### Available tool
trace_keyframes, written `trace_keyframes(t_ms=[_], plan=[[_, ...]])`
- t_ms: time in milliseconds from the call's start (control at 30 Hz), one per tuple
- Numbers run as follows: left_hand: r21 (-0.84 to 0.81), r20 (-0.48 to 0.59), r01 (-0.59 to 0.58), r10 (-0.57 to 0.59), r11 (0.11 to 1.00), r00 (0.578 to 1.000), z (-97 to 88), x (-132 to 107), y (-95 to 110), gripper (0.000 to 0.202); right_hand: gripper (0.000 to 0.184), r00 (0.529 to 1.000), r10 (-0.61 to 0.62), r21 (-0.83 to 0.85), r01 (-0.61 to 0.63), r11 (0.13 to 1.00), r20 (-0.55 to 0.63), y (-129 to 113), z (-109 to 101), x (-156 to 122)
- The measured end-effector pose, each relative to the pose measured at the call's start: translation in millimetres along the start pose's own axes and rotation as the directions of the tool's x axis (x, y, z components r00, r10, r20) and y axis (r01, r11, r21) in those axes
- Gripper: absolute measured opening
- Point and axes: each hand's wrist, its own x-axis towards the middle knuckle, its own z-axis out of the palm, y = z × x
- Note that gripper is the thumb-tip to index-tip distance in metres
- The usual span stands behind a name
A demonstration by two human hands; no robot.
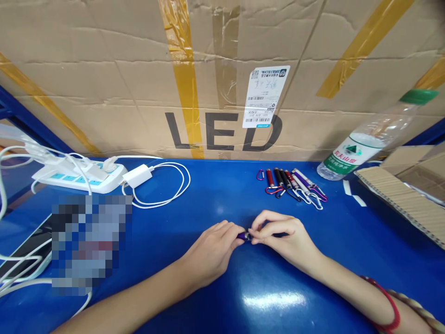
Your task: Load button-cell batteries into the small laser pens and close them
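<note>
A small purple keychain flashlight [241, 236] lies between my hands, low over the blue table. My left hand [217, 248] is closed around its body, so only the purple and silver end shows. At that end, my right hand [280, 234] pinches with thumb and fingers; whether a small part is between the fingertips cannot be made out. Farther back lies a row of similar tubes in red, black, silver and purple, among them a red keychain flashlight [270, 178]. Several have carabiner clips, such as a white carabiner [317, 202]. One loose purple carabiner [260, 175] lies left of the row.
A large cardboard box [139, 93] stands along the back. To the right are a tilted water bottle [354, 150] and an open carton [399, 199]. On the left lie a white power strip [104, 185], a charger [138, 176], cables, a phone [31, 246] and a blurred-out item.
</note>
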Motion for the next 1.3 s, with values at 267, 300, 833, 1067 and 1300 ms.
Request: trace_keyframes(t_ms=[267,300,833,1067,1300], plan=[[0.0,-0.035,-0.081,0.081,0.997,0.996,0.3,-1.5,0.3,0.022,0.024,0.995,-0.097,-0.077,0.099,0.992,0.031,-2.9,1.5,1.0],[0.004,-0.039,-0.085,0.085,0.996,0.996,0.7,-1.8,0.2,0.022,0.025,0.995,-0.1,-0.092,0.103,0.99,0.03,-3.3,2.0,1.1],[0.119,-0.197,-0.109,0.131,0.987,0.972,2.7,-0.7,-2.4,0.017,0.039,0.994,0.11,-0.076,-0.112,0.991,-0.025,-5.5,8.8,2.0],[0.174,-0.199,-0.082,0.117,0.981,0.973,5.1,-2.2,-3.8,0.017,0.033,0.981,0.194,-0.07,-0.195,0.978,-0.01,-0.4,8.6,-0.1],[0.181,-0.194,-0.056,0.091,0.982,0.977,7.1,-2.2,-4.8,0.018,0.036,0.966,0.257,-0.051,-0.257,0.965,-0.019,-0.1,6.2,1.5]])
